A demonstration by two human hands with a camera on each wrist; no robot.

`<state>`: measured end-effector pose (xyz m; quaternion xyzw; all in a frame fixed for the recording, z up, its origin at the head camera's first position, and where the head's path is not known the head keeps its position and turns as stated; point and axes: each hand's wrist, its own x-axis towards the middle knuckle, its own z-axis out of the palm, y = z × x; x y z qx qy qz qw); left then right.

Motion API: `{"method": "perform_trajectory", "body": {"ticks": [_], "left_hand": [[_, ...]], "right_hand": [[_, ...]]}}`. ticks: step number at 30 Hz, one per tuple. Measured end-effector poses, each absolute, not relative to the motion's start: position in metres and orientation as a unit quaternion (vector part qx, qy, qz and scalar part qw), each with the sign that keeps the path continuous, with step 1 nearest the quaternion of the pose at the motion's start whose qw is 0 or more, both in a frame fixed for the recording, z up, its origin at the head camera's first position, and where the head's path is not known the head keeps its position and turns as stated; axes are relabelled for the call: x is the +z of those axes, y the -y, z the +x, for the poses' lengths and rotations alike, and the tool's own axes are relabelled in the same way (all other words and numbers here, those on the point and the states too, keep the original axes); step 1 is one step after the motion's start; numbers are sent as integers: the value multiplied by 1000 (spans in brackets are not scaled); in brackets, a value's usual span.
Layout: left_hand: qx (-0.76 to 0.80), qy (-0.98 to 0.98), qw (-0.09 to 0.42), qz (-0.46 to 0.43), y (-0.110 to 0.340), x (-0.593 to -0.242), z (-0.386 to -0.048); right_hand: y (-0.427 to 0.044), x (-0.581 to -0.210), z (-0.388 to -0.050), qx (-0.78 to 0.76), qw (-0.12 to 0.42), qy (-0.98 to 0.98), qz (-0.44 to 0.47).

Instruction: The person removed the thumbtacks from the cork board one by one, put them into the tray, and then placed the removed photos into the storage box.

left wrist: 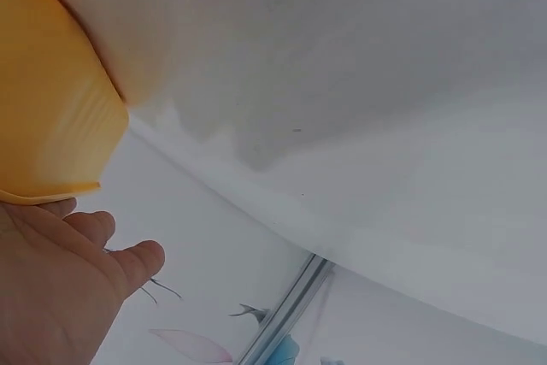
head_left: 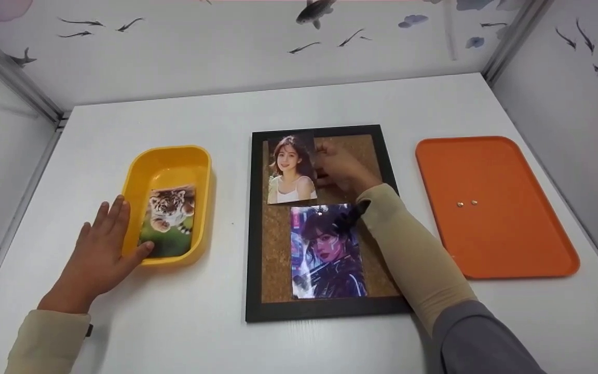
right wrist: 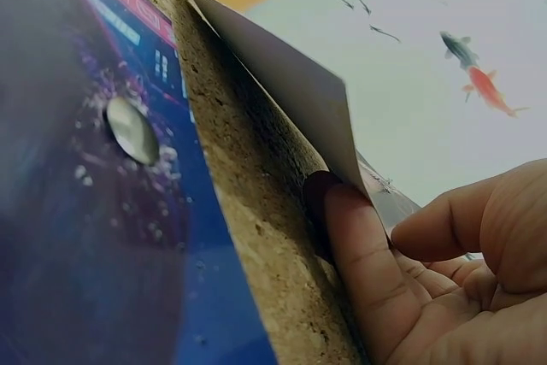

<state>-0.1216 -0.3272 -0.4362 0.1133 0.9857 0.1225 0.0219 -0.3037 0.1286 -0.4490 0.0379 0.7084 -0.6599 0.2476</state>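
My right hand (head_left: 341, 169) pinches the right edge of a portrait photo (head_left: 289, 174) over the upper left of a black-framed cork board (head_left: 278, 270). In the right wrist view the thumb and fingers of the hand (right wrist: 427, 279) hold the photo (right wrist: 291, 74), tilted up off the cork (right wrist: 256, 211). Below it a purple-blue picture (head_left: 327, 254) lies on the cork, with a silver tack (right wrist: 132, 131) near its top. My left hand (head_left: 103, 249) rests with spread fingers on the left rim of a yellow bin (head_left: 204, 208), its thumb over a tiger picture (head_left: 169, 223) inside.
An orange tray (head_left: 496, 228) stands to the right of the board, with two small tacks (head_left: 467, 203) on it. White wall panels (head_left: 226, 47) with fish drawings enclose the back and sides of the white table (head_left: 185, 322).
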Motion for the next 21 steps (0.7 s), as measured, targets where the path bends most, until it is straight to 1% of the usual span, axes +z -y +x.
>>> {"method": "perform_trajectory", "body": {"ticks": [6,11,21], "left_hand": [[90,-989,24,114,324,-431,-122],[95,-987,24,124,318,-425,-122],[96,-986,23,131,316,-432,-121]], "right_hand": [[-129,-450,-304,-660,240,-711,31],[-128,-451,-305,-655,235,-717,30],[-129,-452,-305,-656,239,-716,30]]}}
